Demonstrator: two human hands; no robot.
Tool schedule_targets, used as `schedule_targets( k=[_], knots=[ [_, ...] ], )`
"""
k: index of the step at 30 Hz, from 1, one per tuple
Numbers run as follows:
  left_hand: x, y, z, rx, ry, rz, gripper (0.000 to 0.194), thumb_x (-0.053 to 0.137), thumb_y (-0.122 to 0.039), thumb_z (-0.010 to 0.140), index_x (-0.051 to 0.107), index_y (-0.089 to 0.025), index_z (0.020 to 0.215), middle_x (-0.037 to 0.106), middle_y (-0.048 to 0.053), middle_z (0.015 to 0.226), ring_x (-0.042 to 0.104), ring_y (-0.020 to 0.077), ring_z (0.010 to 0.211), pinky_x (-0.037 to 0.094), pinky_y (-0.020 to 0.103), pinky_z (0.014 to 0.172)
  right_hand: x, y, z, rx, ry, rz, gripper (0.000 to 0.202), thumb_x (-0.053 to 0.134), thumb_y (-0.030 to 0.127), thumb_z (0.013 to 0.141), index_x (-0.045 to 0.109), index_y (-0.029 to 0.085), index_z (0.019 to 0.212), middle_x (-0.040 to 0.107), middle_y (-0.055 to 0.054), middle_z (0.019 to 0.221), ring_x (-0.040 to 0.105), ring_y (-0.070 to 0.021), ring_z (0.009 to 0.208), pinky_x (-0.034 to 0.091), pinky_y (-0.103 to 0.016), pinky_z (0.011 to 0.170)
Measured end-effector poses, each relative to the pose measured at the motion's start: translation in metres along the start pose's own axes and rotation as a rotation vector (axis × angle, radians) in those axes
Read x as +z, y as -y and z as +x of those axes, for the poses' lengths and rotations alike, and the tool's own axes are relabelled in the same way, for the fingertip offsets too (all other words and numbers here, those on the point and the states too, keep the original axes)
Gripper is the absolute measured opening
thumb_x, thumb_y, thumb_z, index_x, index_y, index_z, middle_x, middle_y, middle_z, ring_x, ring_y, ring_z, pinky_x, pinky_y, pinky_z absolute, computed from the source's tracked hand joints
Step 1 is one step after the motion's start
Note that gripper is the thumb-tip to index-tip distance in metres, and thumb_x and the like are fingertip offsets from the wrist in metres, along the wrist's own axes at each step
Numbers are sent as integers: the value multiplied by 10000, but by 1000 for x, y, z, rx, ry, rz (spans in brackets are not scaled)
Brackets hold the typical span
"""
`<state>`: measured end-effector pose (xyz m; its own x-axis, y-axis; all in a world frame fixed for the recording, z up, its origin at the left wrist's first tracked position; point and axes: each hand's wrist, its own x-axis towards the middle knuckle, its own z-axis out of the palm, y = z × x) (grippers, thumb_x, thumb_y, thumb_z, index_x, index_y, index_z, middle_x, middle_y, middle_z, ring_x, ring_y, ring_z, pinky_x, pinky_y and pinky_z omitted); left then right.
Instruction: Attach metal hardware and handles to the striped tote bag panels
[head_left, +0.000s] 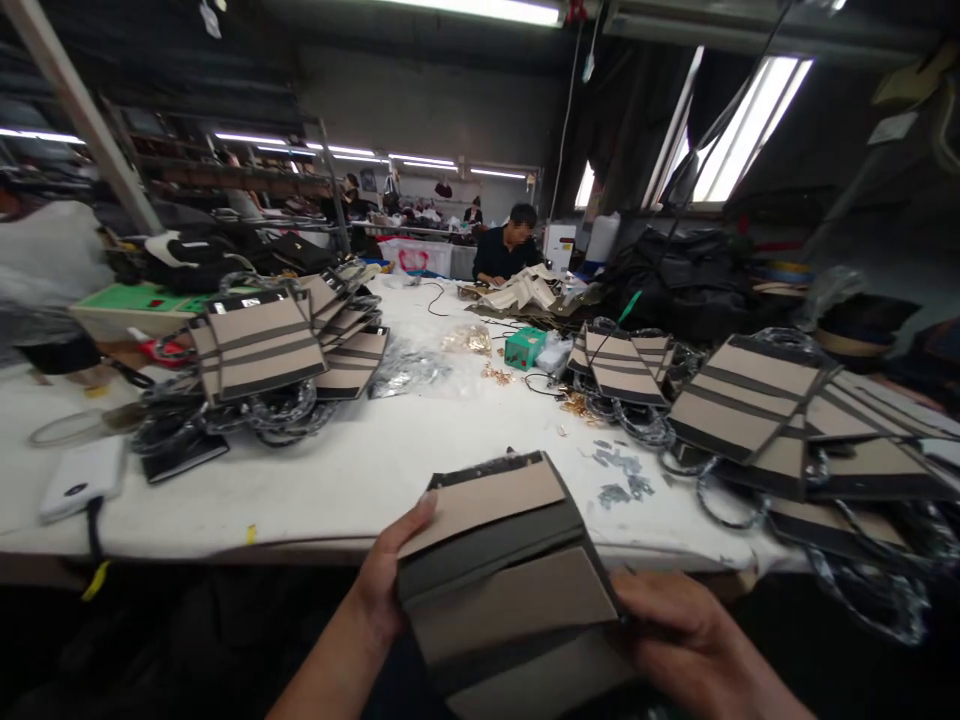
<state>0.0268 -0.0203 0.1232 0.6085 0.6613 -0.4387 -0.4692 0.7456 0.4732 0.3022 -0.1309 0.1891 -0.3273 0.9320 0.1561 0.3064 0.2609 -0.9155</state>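
A bag panel [510, 590] with beige and dark stripes is held in front of me, tilted, at the table's near edge. My left hand [386, 565] grips its left edge, the thumb lying on the top beige stripe. My right hand [671, 620] is closed on its right edge, with the fingertips partly hidden behind it. Similar striped panels with plastic-wrapped loop handles lie in a left pile [262, 345] and a right pile [750, 400]. Small dark metal-looking pieces [619, 475] are scattered on the table beyond the panel.
The white table [360, 480] bears a green box [525, 347], small gold-coloured pieces [499, 374] and a clear plastic bag [412, 370]. A white power bank [82, 480] with a cable lies at the left. Across the table a person [499, 250] bends over pale material [525, 290].
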Motion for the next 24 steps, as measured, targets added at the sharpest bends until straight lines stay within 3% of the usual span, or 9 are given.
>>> schedule_targets(
  k=[4, 8, 11, 14, 17, 20, 24],
  knots=[
    [-28, -27, -40, 301, -149, 275, 602, 798, -231, 783, 576, -94, 1326, 744, 166, 1132, 736, 295, 967, 573, 408, 902, 66, -44, 1, 148, -25, 136, 254, 582, 323, 934, 794, 275, 1064, 747, -36, 1005, 682, -277, 942, 533, -374, 899],
    [-36, -42, -63, 381, -204, 501, 538, 806, -297, 799, 620, -113, 1269, 759, 135, 1087, 743, 261, 916, 587, 356, 845, 104, -75, -6, 367, 48, 40, 348, 691, 355, 846, 754, 257, 1173, 721, -69, 1152, 637, -353, 1103, 482, -454, 1007],
    [-31, -48, -74, 348, -176, 582, 494, 788, -349, 819, 646, -136, 1241, 767, 113, 1044, 743, 248, 871, 592, 358, 820, 100, -73, 1, 330, 41, 95, 594, 769, 343, 789, 627, 279, 1362, 657, -84, 1299, 581, -356, 1214, 444, -464, 1065],
    [-21, -57, -84, 323, -186, 685, 466, 817, -353, 784, 683, -152, 1182, 776, 89, 965, 740, 243, 807, 599, 347, 763, 77, -64, 19, 204, -56, 271, 850, 786, 430, 801, 381, 324, 1541, 477, -108, 1513, 467, -347, 1358, 367, -510, 1134],
    [-12, -68, -89, 243, -170, 823, 427, 818, -363, 777, 713, -157, 1136, 774, 92, 924, 735, 257, 770, 598, 341, 707, 58, -60, 43, 64, -127, 461, 860, 743, 533, 834, 316, 363, 1560, 285, -86, 1632, 361, -335, 1443, 323, -528, 1159],
    [-6, -73, -91, 162, -142, 884, 441, 799, -355, 795, 700, -190, 1192, 770, 89, 949, 738, 278, 796, 600, 363, 718, 56, -60, 64, 12, -67, 584, 843, 755, 555, 818, 380, 326, 1537, 402, -103, 1564, 409, -327, 1409, 332, -511, 1147],
    [-7, -75, -91, 94, -168, 854, 596, 827, -317, 753, 633, -243, 1312, 763, 87, 989, 741, 323, 822, 604, 415, 729, 71, -65, 73, 134, 49, 713, 730, 769, 558, 797, 546, 268, 1428, 647, -97, 1265, 584, -305, 1209, 433, -453, 1041]
  ],
)
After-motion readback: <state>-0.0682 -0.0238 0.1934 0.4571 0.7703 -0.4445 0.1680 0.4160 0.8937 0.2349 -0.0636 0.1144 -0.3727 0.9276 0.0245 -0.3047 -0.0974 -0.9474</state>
